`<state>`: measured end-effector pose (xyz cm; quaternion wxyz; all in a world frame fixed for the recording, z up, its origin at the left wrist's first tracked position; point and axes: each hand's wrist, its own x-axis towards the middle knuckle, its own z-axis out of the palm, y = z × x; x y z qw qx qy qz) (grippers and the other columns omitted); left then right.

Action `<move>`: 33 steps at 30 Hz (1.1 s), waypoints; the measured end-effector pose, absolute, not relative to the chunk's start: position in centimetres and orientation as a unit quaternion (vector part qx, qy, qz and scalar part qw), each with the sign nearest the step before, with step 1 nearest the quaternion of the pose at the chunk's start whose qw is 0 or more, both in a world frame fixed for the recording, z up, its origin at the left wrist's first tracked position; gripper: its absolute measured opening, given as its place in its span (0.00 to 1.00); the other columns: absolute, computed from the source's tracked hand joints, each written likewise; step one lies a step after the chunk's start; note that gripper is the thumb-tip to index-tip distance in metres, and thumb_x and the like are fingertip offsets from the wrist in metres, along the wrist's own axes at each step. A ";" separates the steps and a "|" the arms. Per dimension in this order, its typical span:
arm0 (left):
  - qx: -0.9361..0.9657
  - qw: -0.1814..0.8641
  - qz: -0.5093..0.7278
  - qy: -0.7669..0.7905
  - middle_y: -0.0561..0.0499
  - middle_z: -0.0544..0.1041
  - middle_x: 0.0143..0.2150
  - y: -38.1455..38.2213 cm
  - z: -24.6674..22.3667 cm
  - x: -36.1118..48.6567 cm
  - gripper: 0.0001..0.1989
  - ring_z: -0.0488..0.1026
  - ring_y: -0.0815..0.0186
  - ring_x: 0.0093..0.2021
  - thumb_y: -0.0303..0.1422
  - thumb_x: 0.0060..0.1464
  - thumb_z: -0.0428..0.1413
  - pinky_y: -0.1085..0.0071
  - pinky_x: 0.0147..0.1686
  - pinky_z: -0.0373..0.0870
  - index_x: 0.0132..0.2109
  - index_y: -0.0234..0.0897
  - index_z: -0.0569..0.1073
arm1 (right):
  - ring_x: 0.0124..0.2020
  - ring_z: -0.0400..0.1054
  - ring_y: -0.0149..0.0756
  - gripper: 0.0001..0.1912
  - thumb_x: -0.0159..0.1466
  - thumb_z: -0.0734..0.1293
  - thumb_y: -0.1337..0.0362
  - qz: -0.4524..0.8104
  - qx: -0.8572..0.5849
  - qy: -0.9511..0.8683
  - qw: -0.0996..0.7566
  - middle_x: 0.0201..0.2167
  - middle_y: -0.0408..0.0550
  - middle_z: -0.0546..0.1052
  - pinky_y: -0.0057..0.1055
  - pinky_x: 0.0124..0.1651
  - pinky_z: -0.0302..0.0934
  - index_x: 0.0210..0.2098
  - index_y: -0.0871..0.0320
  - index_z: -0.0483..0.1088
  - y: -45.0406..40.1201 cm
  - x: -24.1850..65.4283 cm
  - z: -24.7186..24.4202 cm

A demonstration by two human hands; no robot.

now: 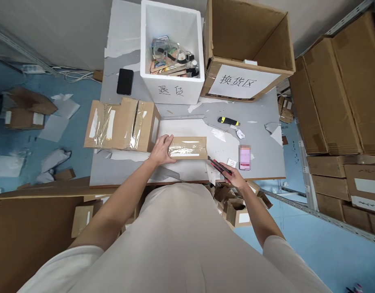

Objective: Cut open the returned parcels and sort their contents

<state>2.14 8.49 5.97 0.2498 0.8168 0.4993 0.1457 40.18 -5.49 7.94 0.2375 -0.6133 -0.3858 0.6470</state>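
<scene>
My left hand (162,150) is closed on the left end of a small brown cardboard box (188,147), which lies flat on a white sheet on the table. Clear tape and pale label strips run along the box. In my right hand (235,178) is a black-and-red utility knife (218,165), its tip at the lower right corner of the box. To the left of my left hand stand taped cardboard boxes (122,125). Right of the knife, a phone with a pink screen (245,157) and a small printed card (232,162) lie on the tabletop.
At the back stand a white foam box (172,91) holding goggles and packets, and a large open carton (248,79) with a handwritten sheet. A black phone (125,81) and a yellow-and-black utility knife (228,121) lie on the table (263,162). Stacked cartons (328,97) fill the right shelf.
</scene>
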 end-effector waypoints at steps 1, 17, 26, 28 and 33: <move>0.814 0.256 0.147 0.500 0.35 0.58 0.61 8.5 6.0 2.1 0.60 0.56 0.42 0.62 0.44 0.28 0.68 0.50 0.62 0.55 0.67 0.33 0.52 | 0.15 0.60 0.25 0.36 0.58 0.67 0.52 0.640 -0.623 -0.369 0.258 0.28 0.42 0.74 0.25 0.15 0.54 0.63 0.56 0.58 -5.8 40.2 8.0; 0.487 0.499 0.330 0.637 0.44 0.79 0.40 5.6 3.1 0.6 0.30 0.76 0.61 0.39 0.52 0.49 0.54 0.63 0.42 0.75 0.48 0.31 0.74 | 0.28 0.69 0.26 0.19 0.59 0.66 0.49 0.556 -0.605 -0.191 0.536 0.44 0.44 0.73 0.32 0.37 0.70 0.45 0.50 0.59 3.9 29.7 6.1; 0.421 0.553 0.329 0.639 0.44 0.81 0.37 -1.2 3.9 5.3 0.22 0.78 0.57 0.40 0.48 0.41 0.63 0.60 0.43 0.74 0.38 0.35 0.76 | 0.27 0.64 0.26 0.19 0.64 0.61 0.49 0.548 -0.581 -0.379 0.468 0.40 0.45 0.75 0.26 0.32 0.63 0.49 0.51 0.62 12.8 29.5 6.1; 0.424 0.557 0.322 0.638 0.44 0.81 0.38 -1.4 3.9 5.6 0.22 0.78 0.56 0.41 0.47 0.41 0.63 0.59 0.45 0.74 0.38 0.35 0.76 | 0.26 0.63 0.25 0.19 0.63 0.62 0.50 0.550 -0.578 -0.374 0.473 0.42 0.45 0.75 0.26 0.30 0.63 0.49 0.51 0.62 13.1 29.4 5.9; 0.440 0.544 0.305 0.646 0.43 0.80 0.38 -1.4 4.3 5.2 0.22 0.78 0.56 0.42 0.47 0.42 0.63 0.60 0.44 0.74 0.39 0.35 0.75 | 0.28 0.66 0.26 0.19 0.60 0.66 0.52 0.549 -0.580 -0.344 0.493 0.47 0.46 0.74 0.29 0.33 0.67 0.47 0.51 0.61 12.7 29.9 6.1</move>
